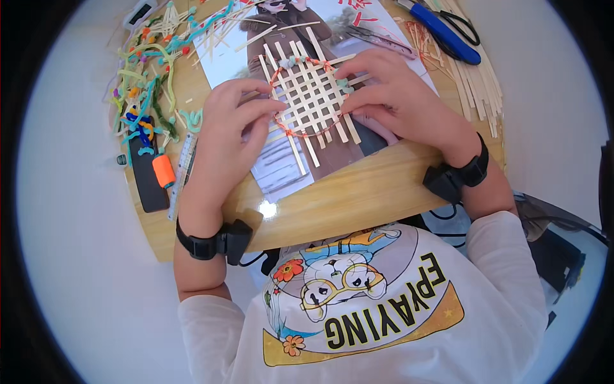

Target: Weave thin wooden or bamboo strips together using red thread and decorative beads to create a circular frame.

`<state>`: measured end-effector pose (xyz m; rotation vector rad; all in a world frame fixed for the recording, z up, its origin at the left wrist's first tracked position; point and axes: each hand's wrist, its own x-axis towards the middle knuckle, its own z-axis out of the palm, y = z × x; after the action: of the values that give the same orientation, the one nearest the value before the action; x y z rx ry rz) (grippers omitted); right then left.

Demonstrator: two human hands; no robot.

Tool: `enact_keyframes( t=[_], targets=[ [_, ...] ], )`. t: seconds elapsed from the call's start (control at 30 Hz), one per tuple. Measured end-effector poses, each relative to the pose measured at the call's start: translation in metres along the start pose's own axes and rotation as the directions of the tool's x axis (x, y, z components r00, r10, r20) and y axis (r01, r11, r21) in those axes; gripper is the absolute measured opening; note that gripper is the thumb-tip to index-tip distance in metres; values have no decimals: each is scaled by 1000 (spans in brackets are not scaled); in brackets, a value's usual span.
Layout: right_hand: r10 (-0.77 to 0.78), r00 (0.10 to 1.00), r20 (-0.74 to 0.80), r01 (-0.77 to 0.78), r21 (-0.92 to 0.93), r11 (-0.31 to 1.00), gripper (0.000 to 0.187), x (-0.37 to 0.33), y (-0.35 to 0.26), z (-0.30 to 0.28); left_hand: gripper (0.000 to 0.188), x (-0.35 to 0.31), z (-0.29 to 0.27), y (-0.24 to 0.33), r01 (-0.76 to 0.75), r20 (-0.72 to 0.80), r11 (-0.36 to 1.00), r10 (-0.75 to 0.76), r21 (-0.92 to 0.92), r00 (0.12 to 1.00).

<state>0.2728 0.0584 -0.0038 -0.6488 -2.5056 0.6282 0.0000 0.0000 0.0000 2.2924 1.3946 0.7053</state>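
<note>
Both grips pressed flat on a woven mat of pale strips [311, 96]: the left hand [231, 131] pinned its left edge with fingers spread, the right hand [396, 96] pinched the right edge where an orange cord [288, 131] ringed the weave, seemingly to keep the strips from slipping. The mat lay on a magazine page [288, 169] at the middle of the wooden surface [345, 198]. Spare strips [476, 86] and blue scissors [444, 32] sat to the right, coloured pipe cleaners [147, 77] to the left.
</note>
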Motion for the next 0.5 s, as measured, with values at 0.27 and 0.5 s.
enact_keyframes(
  t=[0.27, 0.5],
  targets=[
    [4, 1000, -13, -4, -23, 1000, 15, 2, -5, 8, 17, 0, 2, 0, 1, -70, 1000, -3, -28, 998],
    [-65, 996, -59, 58, -105, 993, 11, 4, -13, 6, 17, 1, 5, 2, 291, -271, 929, -349, -230, 897]
  ],
)
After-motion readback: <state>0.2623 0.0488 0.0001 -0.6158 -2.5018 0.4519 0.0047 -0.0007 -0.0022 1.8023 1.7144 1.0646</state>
